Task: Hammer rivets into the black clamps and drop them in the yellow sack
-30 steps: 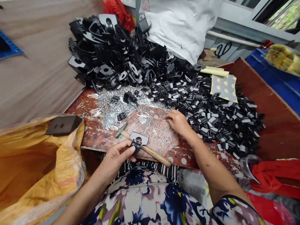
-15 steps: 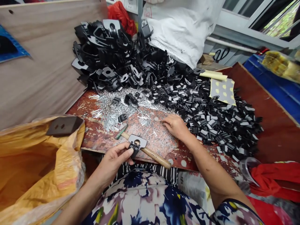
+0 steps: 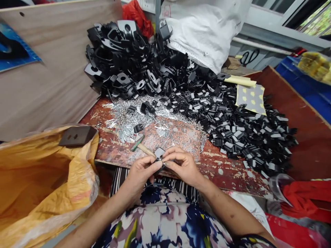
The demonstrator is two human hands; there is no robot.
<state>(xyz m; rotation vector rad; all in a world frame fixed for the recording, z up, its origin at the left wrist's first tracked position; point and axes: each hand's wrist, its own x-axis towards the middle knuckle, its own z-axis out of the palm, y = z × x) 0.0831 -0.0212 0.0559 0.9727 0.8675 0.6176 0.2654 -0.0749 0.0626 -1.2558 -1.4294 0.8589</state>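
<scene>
My left hand [image 3: 143, 169] is closed on a black plastic clip part [image 3: 159, 152], held near the table's front edge. Thumb and fingers of my right hand [image 3: 182, 165] are pinched together against the part's right side; what they hold is tiny and mostly hidden, with a bright glint between the fingertips. Behind my hands a hammer [image 3: 145, 148] lies on the table, its green-marked head to the left and the rest of its handle covered by my hands and the part. Loose metal pins [image 3: 163, 129] are scattered just beyond the hammer.
Large black plastic parts [image 3: 113, 55] are heaped at the back left, small black pieces [image 3: 232, 127] on the right. A white sack [image 3: 199, 31] leans at the back. On the left hangs a yellow-lined bag [image 3: 77, 172] with a dark brown block [image 3: 77, 136] on its rim.
My right hand has come from the pins toward me and left, meeting the part in my left hand. My left hand has moved slightly right, and the part is turned.
</scene>
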